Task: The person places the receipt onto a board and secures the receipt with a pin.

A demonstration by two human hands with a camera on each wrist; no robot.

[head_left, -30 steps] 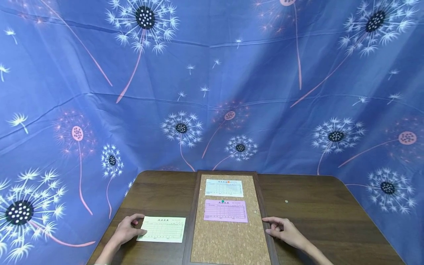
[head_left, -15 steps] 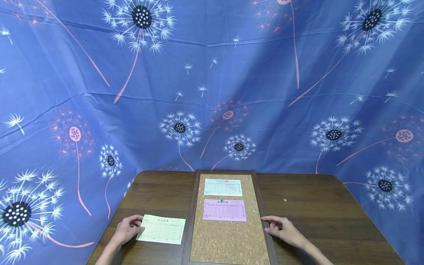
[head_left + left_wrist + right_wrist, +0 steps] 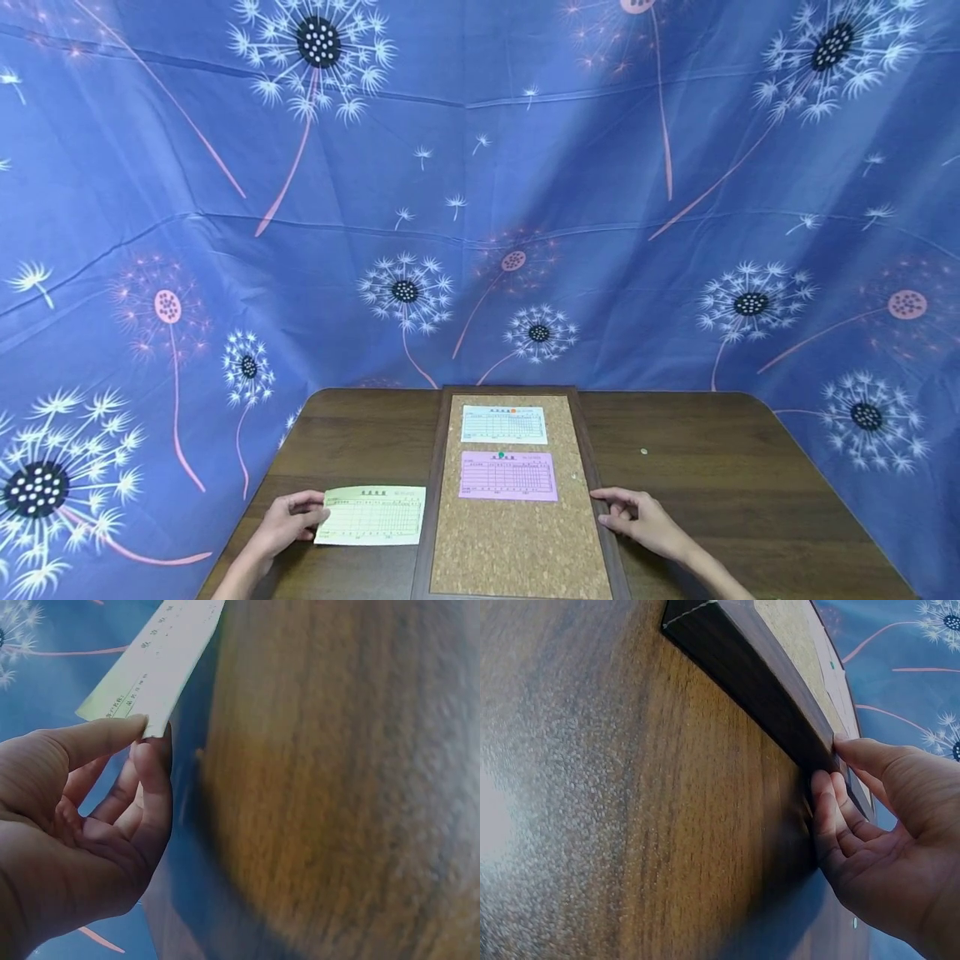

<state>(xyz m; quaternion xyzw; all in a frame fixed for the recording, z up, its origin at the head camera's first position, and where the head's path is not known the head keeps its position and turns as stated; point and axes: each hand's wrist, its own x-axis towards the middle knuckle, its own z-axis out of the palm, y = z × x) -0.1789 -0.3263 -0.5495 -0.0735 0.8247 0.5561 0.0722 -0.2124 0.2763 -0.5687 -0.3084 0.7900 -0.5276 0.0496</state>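
My left hand (image 3: 283, 527) pinches the left end of a pale green printed form slip (image 3: 375, 517) between thumb and fingers. The slip lies level above the tabletop, its right end at the left frame of the corkboard (image 3: 521, 550). In the left wrist view the thumb sits over one corner of the slip. My right hand (image 3: 637, 521) grips the board's dark right frame, fingers curled against the side and a fingertip on top in the right wrist view. Pinned on the cork are a pink form (image 3: 507, 477) with a green pushpin (image 3: 501, 455) and a bluish-white form (image 3: 504, 426) with an orange pushpin (image 3: 513, 410).
The brown wooden table (image 3: 720, 483) extends on both sides of the corkboard. A small pale round object (image 3: 643, 451) lies on it at the right. Behind stands a blue cloth backdrop (image 3: 480, 208) printed with dandelions.
The green slip has turned a little and shifted right, its right end now reaching the corkboard's left frame. The right hand stays at the frame.
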